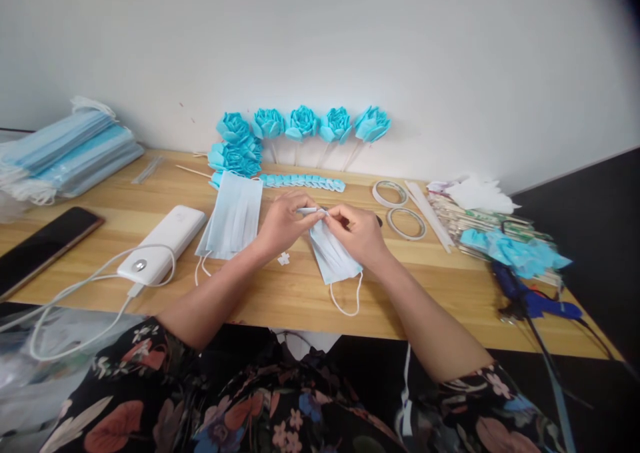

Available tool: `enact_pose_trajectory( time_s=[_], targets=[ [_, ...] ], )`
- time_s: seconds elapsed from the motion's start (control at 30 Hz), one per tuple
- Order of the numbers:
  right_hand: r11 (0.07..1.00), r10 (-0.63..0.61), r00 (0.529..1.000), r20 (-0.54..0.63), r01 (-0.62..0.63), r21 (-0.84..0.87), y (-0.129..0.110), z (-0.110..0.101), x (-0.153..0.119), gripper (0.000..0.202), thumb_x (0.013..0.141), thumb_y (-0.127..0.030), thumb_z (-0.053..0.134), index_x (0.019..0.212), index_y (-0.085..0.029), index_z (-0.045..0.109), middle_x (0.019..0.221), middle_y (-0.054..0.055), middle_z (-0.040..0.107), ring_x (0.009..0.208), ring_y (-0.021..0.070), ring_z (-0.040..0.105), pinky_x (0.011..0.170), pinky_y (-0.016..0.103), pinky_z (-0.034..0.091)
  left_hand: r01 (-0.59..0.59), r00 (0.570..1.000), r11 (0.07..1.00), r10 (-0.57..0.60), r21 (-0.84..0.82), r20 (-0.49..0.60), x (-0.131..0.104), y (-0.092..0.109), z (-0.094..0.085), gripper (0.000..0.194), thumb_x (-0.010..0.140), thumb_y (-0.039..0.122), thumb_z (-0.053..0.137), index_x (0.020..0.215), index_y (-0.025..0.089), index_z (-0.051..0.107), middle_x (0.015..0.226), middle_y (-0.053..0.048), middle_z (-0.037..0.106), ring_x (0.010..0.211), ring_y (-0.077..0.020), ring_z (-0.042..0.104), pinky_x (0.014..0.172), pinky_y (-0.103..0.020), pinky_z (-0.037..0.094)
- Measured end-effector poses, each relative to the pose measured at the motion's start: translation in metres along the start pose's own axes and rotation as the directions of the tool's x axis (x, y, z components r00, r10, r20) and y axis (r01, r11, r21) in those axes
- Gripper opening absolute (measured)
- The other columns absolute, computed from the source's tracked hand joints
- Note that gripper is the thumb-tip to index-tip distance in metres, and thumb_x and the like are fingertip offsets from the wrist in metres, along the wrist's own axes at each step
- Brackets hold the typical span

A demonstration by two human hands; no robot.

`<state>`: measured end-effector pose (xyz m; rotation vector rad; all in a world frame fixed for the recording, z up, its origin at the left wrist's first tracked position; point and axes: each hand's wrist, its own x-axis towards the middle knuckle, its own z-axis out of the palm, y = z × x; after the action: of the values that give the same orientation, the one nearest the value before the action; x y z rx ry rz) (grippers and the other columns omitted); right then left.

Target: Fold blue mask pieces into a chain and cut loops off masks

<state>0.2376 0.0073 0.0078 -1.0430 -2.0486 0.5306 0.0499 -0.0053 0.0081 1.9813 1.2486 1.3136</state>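
Note:
A pale blue face mask [333,256] hangs from my fingers over the middle of the table, one white ear loop dangling at its lower end. My left hand [287,223] pinches the mask's top edge, where a thin white strip shows. Close beside it, my right hand [357,230] grips the same edge, fingertips almost touching the left ones. A dark object is partly hidden behind the right hand. Left of my hands lie more face masks [233,213] with loops hanging. A small white scrap [284,258] rests between them and the held mask.
Several blue flowers [303,122] lean on the wall behind. A white power bank [163,243] with cable, a phone [47,246] and stacked masks [75,153] lie left. Tape rolls [407,224], white strips [429,214], blue scraps [520,252] and a blue glue gun [540,301] lie right.

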Motion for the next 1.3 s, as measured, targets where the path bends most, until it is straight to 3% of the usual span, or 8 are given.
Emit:
enact_pose_trajectory(
  time_s=[0.17,0.3,0.4,0.57,0.7,1.0,1.3],
  targets=[
    [0.999,0.019,1.0,0.022,-0.02,0.037,-0.002,-0.001,0.001,0.015,0.087,-0.03,0.06,0.076,-0.021,0.065,0.064,-0.001,0.061,0.06,0.0127,0.051,0.061,0.027,0.039,0.06,0.998,0.997,-0.059,-0.053,0.031,0.001,-0.002,-0.001,0.021,0.085,0.034,0.067,0.072,0.018,0.064,0.074,-0.001,0.069,0.073,-0.0159,0.063,0.07,-0.028,0.047],
    [0.981,0.11,0.99,0.092,-0.123,0.15,-0.004,-0.004,0.004,0.016,0.084,-0.035,0.063,0.085,-0.02,0.067,0.069,-0.001,0.063,0.06,0.0117,0.05,0.059,0.026,0.039,0.056,0.997,0.998,-0.056,-0.012,-0.05,0.002,-0.001,-0.003,0.019,0.085,0.032,0.065,0.073,0.018,0.063,0.075,-0.001,0.067,0.076,-0.0161,0.062,0.074,-0.029,0.047],
    [0.967,0.144,0.987,0.073,-0.156,0.202,-0.004,-0.004,0.004,0.019,0.084,-0.037,0.063,0.076,-0.019,0.064,0.064,-0.002,0.058,0.058,0.011,0.047,0.056,0.025,0.036,0.077,0.993,0.996,-0.082,-0.048,-0.089,0.001,0.001,-0.003,0.018,0.083,0.033,0.066,0.073,0.018,0.063,0.077,-0.001,0.067,0.077,-0.0158,0.062,0.075,-0.029,0.047],
    [0.975,0.093,0.995,0.043,-0.1,0.197,-0.002,-0.002,0.002,0.018,0.085,-0.034,0.061,0.075,-0.02,0.063,0.065,-0.002,0.059,0.059,0.0111,0.047,0.057,0.025,0.037,0.21,0.977,0.953,-0.215,-0.22,-0.002,-0.002,0.003,0.001,0.026,0.08,0.041,0.07,0.072,0.018,0.064,0.072,-0.001,0.066,0.071,-0.0147,0.06,0.067,-0.027,0.047],
    [0.975,0.085,0.995,0.054,-0.094,0.2,-0.002,-0.002,0.002,0.018,0.085,-0.035,0.061,0.075,-0.02,0.064,0.065,-0.001,0.06,0.059,0.0114,0.048,0.057,0.025,0.037,0.261,0.965,0.919,-0.258,-0.295,0.049,-0.002,0.004,0.002,0.032,0.076,0.047,0.074,0.07,0.017,0.063,0.069,0.0,0.064,0.067,-0.0136,0.058,0.063,-0.026,0.046],
    [0.973,0.136,0.991,-0.005,-0.133,0.189,-0.003,-0.001,0.003,0.017,0.082,-0.033,0.062,0.073,-0.019,0.064,0.062,-0.002,0.058,0.057,0.011,0.047,0.054,0.025,0.036,0.161,0.98,0.947,-0.186,-0.278,-0.066,-0.001,0.003,0.003,0.018,0.081,0.034,0.07,0.083,0.018,0.061,0.078,-0.001,0.067,0.076,-0.0147,0.064,0.065,-0.024,0.05],
    [0.98,0.128,0.992,-0.016,-0.124,0.158,0.001,-0.003,0.003,0.017,0.084,-0.033,0.062,0.075,-0.019,0.066,0.063,-0.001,0.061,0.057,0.0114,0.049,0.056,0.025,0.038,0.066,0.997,0.991,-0.071,-0.119,-0.04,0.002,0.003,-0.008,0.011,0.084,0.03,0.064,0.082,0.019,0.065,0.083,-0.003,0.074,0.08,-0.0172,0.07,0.077,-0.029,0.055]
  ],
)
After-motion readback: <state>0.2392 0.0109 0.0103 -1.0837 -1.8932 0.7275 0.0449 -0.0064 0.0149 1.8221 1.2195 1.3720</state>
